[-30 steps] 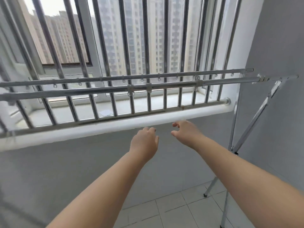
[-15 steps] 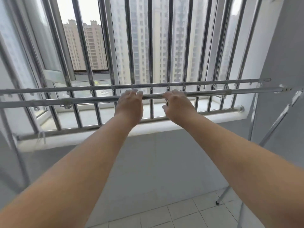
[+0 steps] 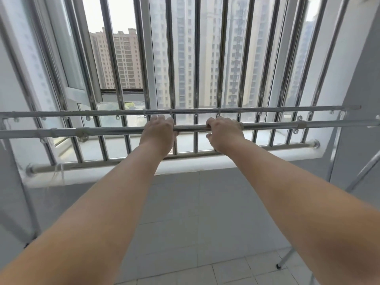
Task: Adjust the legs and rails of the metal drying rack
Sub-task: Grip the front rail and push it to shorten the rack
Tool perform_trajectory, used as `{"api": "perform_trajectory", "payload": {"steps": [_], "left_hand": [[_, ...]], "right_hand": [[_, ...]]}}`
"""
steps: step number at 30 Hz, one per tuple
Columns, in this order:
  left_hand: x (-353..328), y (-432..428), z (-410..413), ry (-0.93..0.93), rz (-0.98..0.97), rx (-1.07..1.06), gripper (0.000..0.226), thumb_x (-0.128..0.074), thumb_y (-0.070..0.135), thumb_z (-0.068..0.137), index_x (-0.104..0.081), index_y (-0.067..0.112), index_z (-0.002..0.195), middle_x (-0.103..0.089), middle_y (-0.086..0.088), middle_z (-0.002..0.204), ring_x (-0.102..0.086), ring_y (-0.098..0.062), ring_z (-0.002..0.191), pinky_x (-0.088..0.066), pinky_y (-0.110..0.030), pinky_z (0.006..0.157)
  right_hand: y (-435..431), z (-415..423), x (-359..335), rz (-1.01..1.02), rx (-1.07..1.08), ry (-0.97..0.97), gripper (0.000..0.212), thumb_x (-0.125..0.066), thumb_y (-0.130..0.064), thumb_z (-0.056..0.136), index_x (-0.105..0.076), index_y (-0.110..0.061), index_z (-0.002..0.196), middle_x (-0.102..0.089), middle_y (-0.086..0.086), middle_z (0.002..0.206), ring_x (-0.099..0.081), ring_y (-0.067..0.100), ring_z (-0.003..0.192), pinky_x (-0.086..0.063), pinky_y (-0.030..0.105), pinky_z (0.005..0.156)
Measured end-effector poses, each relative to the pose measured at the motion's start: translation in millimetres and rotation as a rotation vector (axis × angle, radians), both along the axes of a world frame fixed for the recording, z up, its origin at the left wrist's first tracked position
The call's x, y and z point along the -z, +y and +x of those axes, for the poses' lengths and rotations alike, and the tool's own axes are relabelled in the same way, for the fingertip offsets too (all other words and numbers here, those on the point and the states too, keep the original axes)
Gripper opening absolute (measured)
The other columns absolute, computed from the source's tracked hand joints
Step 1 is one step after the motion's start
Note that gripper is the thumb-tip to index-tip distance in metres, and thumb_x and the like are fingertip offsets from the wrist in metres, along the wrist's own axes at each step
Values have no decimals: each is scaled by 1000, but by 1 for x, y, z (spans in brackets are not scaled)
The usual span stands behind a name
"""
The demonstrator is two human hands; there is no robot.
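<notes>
Steel near rail [image 3: 267,126]: both hands are on it, close to mid-span, arms out straight.
Left hand [image 3: 158,132]: wrapped over the rail from above, fingers curled across the top, thumb side below. Closed around the tube.
Right hand [image 3: 223,131]: same overhand wrap, just beside the left, short bare stretch of tube between them. Closed around the tube too.
Far rail [image 3: 267,109]: runs parallel behind, near but not touched. Small hanger rings along its underside.
Rack position: stands right in front of the barred window [image 3: 185,58], rails above sill level, spanning almost the full view.
Legs: crossed leg tubes [image 3: 357,177] at the right edge, one foot [image 3: 278,266] on the floor tiles [image 3: 226,272]. Left-end support mostly out of view.
Step, my read: shifting or extending the near rail.
Do it well: pull both hands evenly along the tube axis so the sleeve joint [image 3: 301,124] doesn't bind. Keep the rail level. Watch that right foot for skidding on tile.
Risk: knuckles sit close to the far rail's rings, pinch point if the rails close up.
</notes>
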State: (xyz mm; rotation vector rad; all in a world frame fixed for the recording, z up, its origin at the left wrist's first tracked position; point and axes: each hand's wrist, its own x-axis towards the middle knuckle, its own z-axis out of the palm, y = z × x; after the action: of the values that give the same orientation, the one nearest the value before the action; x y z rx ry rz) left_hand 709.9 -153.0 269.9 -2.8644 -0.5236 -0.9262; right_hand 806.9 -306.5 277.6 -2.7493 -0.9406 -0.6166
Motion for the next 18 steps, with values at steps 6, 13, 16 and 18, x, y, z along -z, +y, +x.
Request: {"api": "perform_trajectory", "payload": {"steps": [6, 13, 16, 18], "left_hand": [[2, -7, -13, 27, 194, -26, 28, -47, 32, 98, -53, 8, 111, -57, -10, 107, -53, -26, 101, -49, -38, 86], [2, -26, -31, 32, 257, -33, 32, -44, 33, 99, -51, 6, 114, -56, -11, 111, -52, -26, 103, -47, -37, 84], [2, -35, -39, 8, 269, -23, 32, -45, 33, 98, -51, 6, 114, -57, -10, 111, -53, -25, 102, -47, -36, 84], [4, -39, -40, -4, 262, -4, 32, -46, 34, 98, -52, 6, 114, -57, -10, 111, -53, -26, 102, -47, -37, 84]], "right_hand": [[-6, -4, -2, 24, -38, -57, 26, -47, -5, 91, -51, -18, 113, -56, 8, 111, -50, 27, 106, -39, 40, 88], [-25, -18, -3, 45, -68, -62, 21, -49, -8, 90, -55, -20, 107, -56, 6, 105, -52, 26, 103, -39, 37, 88], [-35, -27, -7, 43, -54, -49, 20, -49, -11, 86, -59, -19, 102, -58, 6, 104, -54, 27, 99, -41, 36, 85], [-40, -30, -9, 11, -17, -13, 25, -48, -12, 81, -59, -19, 102, -58, 6, 108, -54, 28, 101, -44, 38, 87]]}}
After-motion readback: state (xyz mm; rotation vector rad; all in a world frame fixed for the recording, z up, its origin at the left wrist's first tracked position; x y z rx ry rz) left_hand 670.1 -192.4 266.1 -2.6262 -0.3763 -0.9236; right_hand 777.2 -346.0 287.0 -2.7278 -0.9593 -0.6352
